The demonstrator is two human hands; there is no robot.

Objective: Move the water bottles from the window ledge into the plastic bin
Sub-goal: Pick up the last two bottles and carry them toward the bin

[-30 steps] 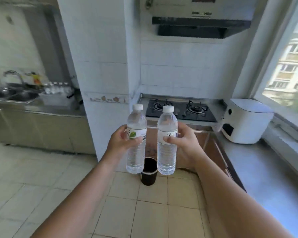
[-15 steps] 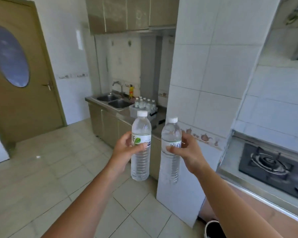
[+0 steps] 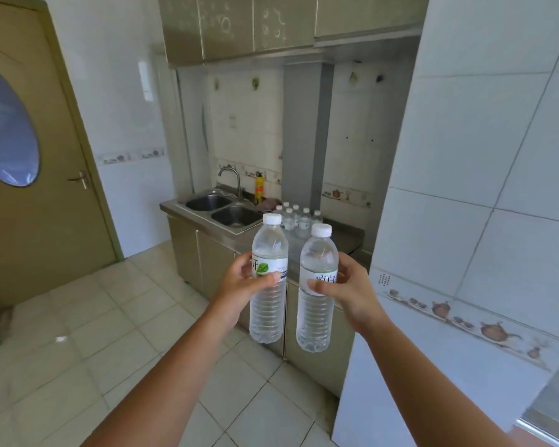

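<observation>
I hold two clear water bottles upright in front of me, both with white caps. My left hand grips the left bottle around its label, which has a green leaf on it. My right hand grips the right bottle at its label. Beyond them, on the steel counter beside the sink, several more capped bottles stand together; the plastic bin around them is mostly hidden behind the bottles I hold.
A double steel sink with a tap sits at the counter's left end, cabinets below and above. A white tiled pillar stands close on my right. A closed door with an oval window is at left. Tiled floor lies ahead.
The view has swung left from the stove and window to the sink counter, which is now closer. Both hands still hold their bottles upright in the same grip.
</observation>
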